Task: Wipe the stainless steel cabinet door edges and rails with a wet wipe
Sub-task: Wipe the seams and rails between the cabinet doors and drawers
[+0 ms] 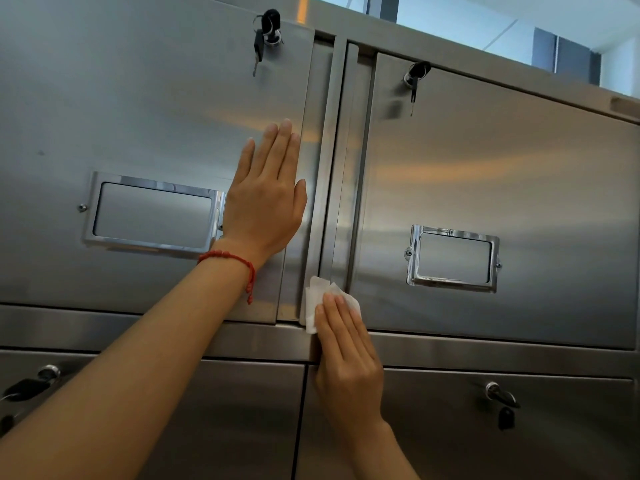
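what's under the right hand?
A white wet wipe, pressed by the right hand against the vertical rail's foot. The wipe's lower part and the steel beneath are covered.

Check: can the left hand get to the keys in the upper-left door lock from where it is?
Probably yes. The left hand lies flat on the upper-left door, holding nothing, and the keys hang above its fingertips with only bare steel between.

Crumpled white wet wipe against steel rail foot
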